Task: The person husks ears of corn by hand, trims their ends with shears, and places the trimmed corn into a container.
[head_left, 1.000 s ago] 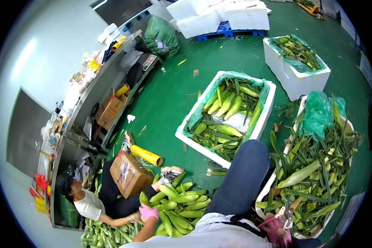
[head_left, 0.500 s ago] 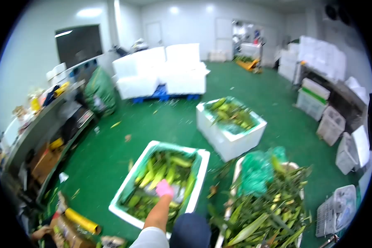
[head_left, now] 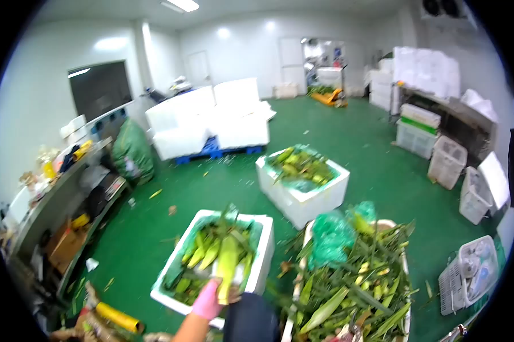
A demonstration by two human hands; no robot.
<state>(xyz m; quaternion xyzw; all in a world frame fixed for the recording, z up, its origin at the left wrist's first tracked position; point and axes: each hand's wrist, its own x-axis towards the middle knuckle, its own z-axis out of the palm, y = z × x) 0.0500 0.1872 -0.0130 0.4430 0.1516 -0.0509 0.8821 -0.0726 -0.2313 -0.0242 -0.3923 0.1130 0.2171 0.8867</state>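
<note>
My left hand (head_left: 208, 300), in a pink glove, is closed around the lower end of a green ear of corn (head_left: 227, 263). The ear points away from me over a white foam box (head_left: 266, 251) with a green plastic liner. More ears of corn (head_left: 210, 253) and loose husk leaves (head_left: 184, 285) lie inside that box. A dark navy shape (head_left: 251, 319), seemingly my knee, rises beside my hand. A brownish patch by the base of the held ear is too unclear to name. My right hand cannot be made out.
To the right stands a bin (head_left: 406, 273) heaped with husks, a green plastic bag (head_left: 332, 239) on it. Beyond is another foam box (head_left: 302, 208) holding corn. A cluttered shelf (head_left: 51, 211) lines the left; plastic crates (head_left: 448, 165) line the right. A yellow roll (head_left: 119, 317) lies lower left.
My left hand was reaching down into the foam box; it has come back towards me and now holds an ear of corn. The view has tilted up and shifted slightly right.
</note>
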